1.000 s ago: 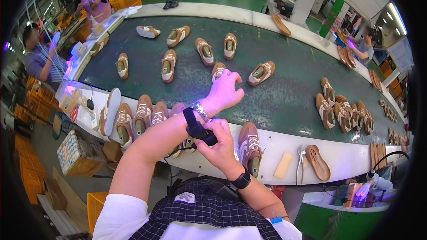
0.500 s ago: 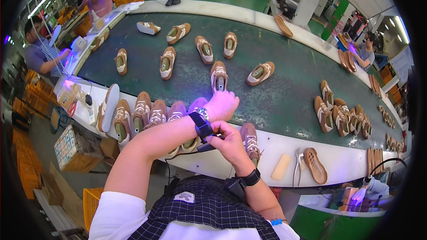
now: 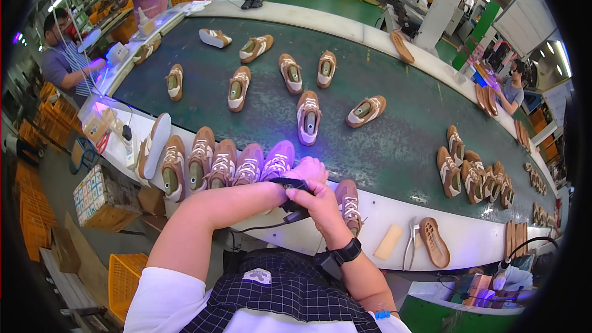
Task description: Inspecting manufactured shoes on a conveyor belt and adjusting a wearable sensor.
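Note:
My left hand point(image 3: 310, 169) hovers over the near edge of the work surface, back up, fingers curled and nothing seen in them. Around its wrist sits a black strap point(image 3: 288, 182) with a small black module and a cable. My right hand point(image 3: 319, 205) pinches this strap between thumb and fingers; a second black strap point(image 3: 347, 251) circles my right wrist. Left of my hands, brown and white sneakers point(image 3: 248, 163) line the white ledge, the nearest one point(image 3: 277, 159) lit purple. Another sneaker point(image 3: 349, 205) stands just right of my right hand.
Several sneakers with green shoe lasts point(image 3: 309, 118) stand on the dark green conveyor point(image 3: 394, 160). Pincers point(image 3: 410, 243), a pale block point(image 3: 388, 242) and a tan sole point(image 3: 435, 242) lie on the ledge at right. Co-workers point(image 3: 68, 55) stand across the line; yellow crates point(image 3: 126, 283) are at lower left.
My left hand has drawn back toward me and its wrist has turned, hiding the metal watch. My right hand keeps its hold on the strap. The whole view has shifted slightly.

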`<state>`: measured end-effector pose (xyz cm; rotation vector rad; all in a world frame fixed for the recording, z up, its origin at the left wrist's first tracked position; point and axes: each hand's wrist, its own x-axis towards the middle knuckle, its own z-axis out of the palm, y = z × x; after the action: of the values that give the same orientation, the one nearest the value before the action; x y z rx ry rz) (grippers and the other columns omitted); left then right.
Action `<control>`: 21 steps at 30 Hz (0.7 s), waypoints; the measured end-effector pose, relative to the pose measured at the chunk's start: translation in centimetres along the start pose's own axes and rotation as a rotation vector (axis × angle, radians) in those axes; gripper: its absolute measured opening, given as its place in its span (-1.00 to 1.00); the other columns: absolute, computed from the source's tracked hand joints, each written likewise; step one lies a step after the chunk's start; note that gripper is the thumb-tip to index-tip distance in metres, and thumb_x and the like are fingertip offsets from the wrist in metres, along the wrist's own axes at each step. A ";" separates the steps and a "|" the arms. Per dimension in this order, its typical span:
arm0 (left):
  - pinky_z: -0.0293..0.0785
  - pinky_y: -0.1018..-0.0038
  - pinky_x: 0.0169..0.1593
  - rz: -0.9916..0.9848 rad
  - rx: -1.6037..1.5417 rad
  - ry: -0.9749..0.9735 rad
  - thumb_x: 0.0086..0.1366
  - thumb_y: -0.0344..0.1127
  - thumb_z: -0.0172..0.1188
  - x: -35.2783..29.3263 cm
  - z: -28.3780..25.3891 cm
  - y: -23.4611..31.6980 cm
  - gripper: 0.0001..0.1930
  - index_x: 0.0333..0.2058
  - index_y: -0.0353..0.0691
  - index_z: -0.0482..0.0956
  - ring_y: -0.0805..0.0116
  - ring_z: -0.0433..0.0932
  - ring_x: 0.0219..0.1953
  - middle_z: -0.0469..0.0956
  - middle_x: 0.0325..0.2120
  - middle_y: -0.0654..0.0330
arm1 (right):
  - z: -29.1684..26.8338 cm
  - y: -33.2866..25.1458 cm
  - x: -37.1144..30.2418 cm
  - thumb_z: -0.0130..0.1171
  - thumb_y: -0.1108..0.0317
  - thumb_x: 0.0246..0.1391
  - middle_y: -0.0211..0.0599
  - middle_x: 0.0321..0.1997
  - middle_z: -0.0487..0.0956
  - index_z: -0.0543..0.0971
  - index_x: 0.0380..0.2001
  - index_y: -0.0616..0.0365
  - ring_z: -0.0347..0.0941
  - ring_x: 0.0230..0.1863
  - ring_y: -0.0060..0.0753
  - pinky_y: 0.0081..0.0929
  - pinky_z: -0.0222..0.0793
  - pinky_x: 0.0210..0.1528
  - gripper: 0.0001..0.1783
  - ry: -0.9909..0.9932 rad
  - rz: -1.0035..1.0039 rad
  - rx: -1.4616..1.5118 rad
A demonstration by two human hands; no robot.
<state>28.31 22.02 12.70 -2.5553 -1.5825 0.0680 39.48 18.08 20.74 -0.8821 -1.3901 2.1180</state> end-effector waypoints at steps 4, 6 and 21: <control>0.38 0.32 -0.45 -0.089 -0.091 -0.034 -0.01 -0.25 0.11 0.3 2.3 0.5 -0.89 -0.51 -0.09 0.56 0.21 0.49 -0.41 0.49 -0.52 0.24 | -1.2 1.9 2.0 0.23 0.21 -0.07 -0.28 -0.48 0.56 0.57 -0.38 0.35 0.46 -0.44 -0.51 -0.59 0.37 -0.34 -0.65 0.216 -0.112 -0.354; 0.40 0.34 -0.42 -0.138 -0.060 -0.083 0.01 -0.25 0.10 0.2 1.9 0.6 -0.87 -0.50 -0.11 0.57 0.21 0.50 -0.39 0.51 -0.50 0.22 | -1.8 2.3 2.4 0.22 0.20 -0.08 -0.22 -0.49 0.56 0.57 -0.37 0.37 0.47 -0.44 -0.45 -0.57 0.37 -0.33 -0.63 0.274 -0.114 -0.503; 0.40 0.27 -0.21 -0.255 -1.072 -0.625 0.13 -0.36 0.03 -4.9 -8.8 0.3 -0.77 -0.26 -0.35 0.50 0.15 0.53 -0.28 0.55 -0.33 -0.06 | -5.9 3.2 -0.4 0.17 0.32 0.06 -0.52 -0.33 0.50 0.51 -0.27 0.22 0.37 -0.35 -0.73 -0.72 0.32 -0.28 -0.79 -0.041 0.037 0.072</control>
<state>27.40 16.73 21.23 -3.2173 -2.7572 -0.0257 43.94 20.24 16.21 -0.8463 -1.3180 2.2112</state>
